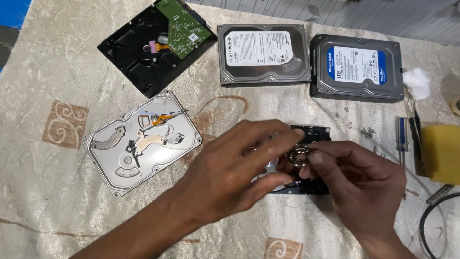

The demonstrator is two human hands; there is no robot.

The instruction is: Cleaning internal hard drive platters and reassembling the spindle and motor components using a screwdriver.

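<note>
My right hand point(359, 180) pinches a small metal ring point(301, 155) between thumb and fingers, just above a dark hard drive body point(316, 134) lying on the cloth. Spread over the same drive, my left hand point(230, 168) has its fingertips touching the ring and covers most of the drive. To the left lies an opened hard drive point(143, 144), its silver cavity, arm and magnet parts showing, with no platter in it.
At the back lie a black drive point(143, 52) with a green circuit board point(183, 26), a silver drive point(263, 53) and a drive with a blue label point(357, 67). Loose screws point(366, 130), a screwdriver point(402, 139), a yellow sponge point(443, 153), white cotton point(417, 81) and a black cable point(431, 216) are on the right.
</note>
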